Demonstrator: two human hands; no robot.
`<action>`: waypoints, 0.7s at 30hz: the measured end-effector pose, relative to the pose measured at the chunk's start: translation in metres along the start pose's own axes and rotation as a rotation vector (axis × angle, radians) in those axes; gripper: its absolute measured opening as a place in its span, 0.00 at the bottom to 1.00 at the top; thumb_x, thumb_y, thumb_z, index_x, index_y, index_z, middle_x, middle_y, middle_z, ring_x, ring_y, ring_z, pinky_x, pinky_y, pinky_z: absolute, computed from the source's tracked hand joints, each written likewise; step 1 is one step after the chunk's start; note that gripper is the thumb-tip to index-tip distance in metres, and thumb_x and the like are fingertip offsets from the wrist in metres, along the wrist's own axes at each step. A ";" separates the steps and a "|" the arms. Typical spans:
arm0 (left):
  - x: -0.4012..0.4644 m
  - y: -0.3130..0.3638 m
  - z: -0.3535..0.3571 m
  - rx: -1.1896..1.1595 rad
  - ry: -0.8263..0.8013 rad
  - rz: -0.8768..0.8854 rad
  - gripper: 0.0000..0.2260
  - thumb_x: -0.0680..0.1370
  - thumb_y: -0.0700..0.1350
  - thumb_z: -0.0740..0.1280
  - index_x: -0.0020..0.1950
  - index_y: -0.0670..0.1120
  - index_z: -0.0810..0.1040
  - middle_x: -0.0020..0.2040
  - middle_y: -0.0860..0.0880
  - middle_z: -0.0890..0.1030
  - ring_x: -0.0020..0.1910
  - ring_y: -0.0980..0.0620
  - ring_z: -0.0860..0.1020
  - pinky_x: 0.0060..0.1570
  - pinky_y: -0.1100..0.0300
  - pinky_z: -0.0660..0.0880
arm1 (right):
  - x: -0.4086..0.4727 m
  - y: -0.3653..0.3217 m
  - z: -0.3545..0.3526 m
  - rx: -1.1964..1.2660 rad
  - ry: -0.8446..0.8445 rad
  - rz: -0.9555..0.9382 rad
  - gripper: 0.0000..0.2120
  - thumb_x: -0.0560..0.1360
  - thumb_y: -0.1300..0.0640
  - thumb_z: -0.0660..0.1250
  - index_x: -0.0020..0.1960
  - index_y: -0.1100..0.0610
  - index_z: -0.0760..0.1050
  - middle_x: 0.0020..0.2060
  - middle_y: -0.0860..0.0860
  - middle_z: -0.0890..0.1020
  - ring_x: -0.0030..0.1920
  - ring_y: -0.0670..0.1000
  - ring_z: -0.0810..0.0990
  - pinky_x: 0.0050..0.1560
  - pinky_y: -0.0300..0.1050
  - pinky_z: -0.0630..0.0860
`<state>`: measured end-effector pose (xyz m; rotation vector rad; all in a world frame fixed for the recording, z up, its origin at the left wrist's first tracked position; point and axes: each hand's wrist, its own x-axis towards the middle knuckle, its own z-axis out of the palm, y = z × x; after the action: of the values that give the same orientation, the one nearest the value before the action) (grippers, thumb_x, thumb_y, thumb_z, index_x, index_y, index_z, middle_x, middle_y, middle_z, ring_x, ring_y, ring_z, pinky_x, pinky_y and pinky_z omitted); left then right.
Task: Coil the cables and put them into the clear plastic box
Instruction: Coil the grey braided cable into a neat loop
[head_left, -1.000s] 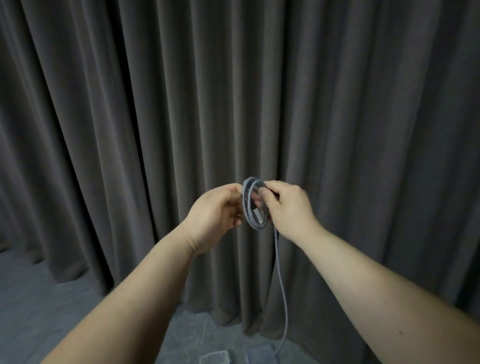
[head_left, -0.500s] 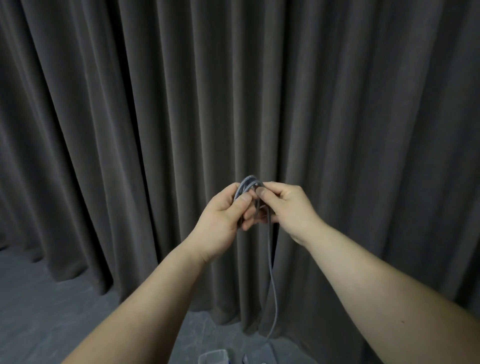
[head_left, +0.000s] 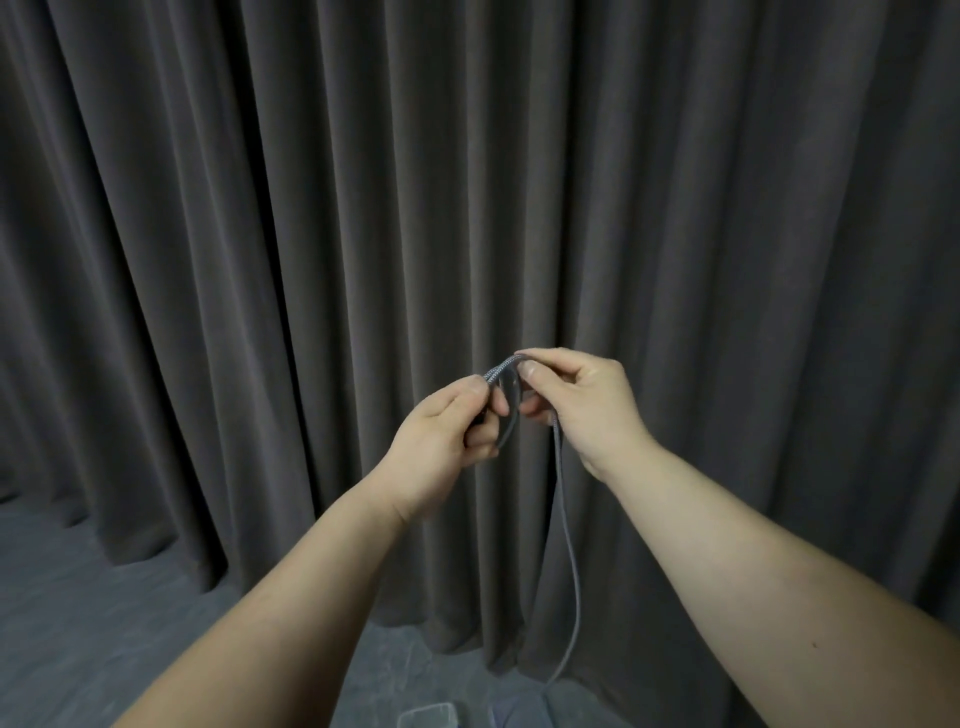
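Note:
A grey braided cable (head_left: 565, 540) is held at chest height in front of a dark curtain. Its wound part forms a small coil (head_left: 506, 395) between both hands. My left hand (head_left: 441, 447) pinches the coil's left side with thumb and fingers. My right hand (head_left: 582, 402) pinches the top of the coil, fingers curled around it. The loose tail hangs from under my right hand down to the floor. The rim of a clear plastic box (head_left: 428, 716) shows at the bottom edge of the view, below my arms.
A dark grey pleated curtain (head_left: 363, 234) fills the background close behind my hands. Grey carpet floor (head_left: 78, 623) lies at lower left. A greyish object (head_left: 519, 714) lies on the floor beside the box, mostly cut off.
The hanging tail has been drawn up and its loop shifted right. My left thumb moved back to the coil's left edge; my right hand laid another turn over the top.

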<state>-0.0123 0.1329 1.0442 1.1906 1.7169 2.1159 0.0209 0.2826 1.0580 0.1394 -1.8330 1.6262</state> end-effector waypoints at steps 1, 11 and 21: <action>0.000 0.000 0.000 -0.038 -0.027 -0.012 0.12 0.78 0.49 0.56 0.44 0.41 0.70 0.29 0.50 0.61 0.27 0.55 0.57 0.35 0.58 0.56 | -0.001 0.000 0.000 -0.020 -0.012 -0.007 0.11 0.77 0.62 0.67 0.44 0.48 0.82 0.32 0.48 0.83 0.29 0.47 0.78 0.31 0.37 0.74; 0.018 0.029 -0.028 -0.699 0.265 -0.078 0.15 0.84 0.49 0.52 0.39 0.48 0.69 0.24 0.56 0.60 0.19 0.58 0.58 0.32 0.66 0.67 | -0.011 0.019 -0.004 -0.231 -0.297 0.117 0.14 0.79 0.64 0.60 0.58 0.47 0.72 0.32 0.51 0.76 0.30 0.48 0.74 0.35 0.41 0.75; 0.033 0.021 -0.048 -0.498 0.409 0.047 0.13 0.83 0.41 0.53 0.39 0.46 0.68 0.28 0.52 0.67 0.26 0.56 0.64 0.33 0.65 0.63 | -0.013 0.010 0.003 -1.158 -0.486 -0.122 0.05 0.77 0.53 0.62 0.47 0.48 0.77 0.43 0.47 0.82 0.47 0.53 0.79 0.46 0.46 0.76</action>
<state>-0.0589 0.1093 1.0772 0.6976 1.1599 2.7342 0.0243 0.2779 1.0424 0.1212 -2.7712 0.2596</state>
